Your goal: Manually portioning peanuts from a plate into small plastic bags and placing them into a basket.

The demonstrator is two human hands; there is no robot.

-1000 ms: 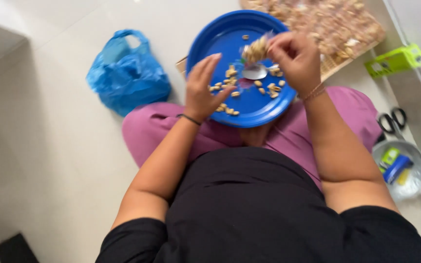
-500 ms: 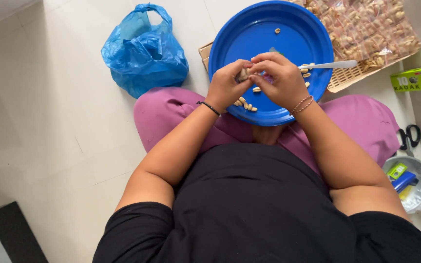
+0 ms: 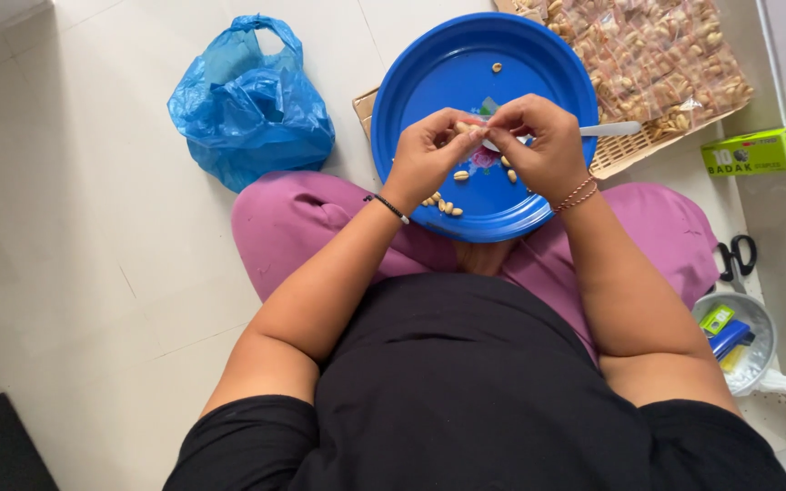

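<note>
We note both hands, left hand (image 3: 429,155) and right hand (image 3: 546,145), have drawn together over the blue tray (image 3: 429,73), fingers pinching one small packet (image 3: 477,135).

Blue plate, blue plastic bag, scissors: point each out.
blue plate (image 3: 452,68), head view, bare upper-left inside surface.
blue plastic bag (image 3: 252,114), head view, middle of the crumpled body.
scissors (image 3: 737,256), head view, black handle loops.

Bright, even daylight; soft shadows, sharp focus.
</note>
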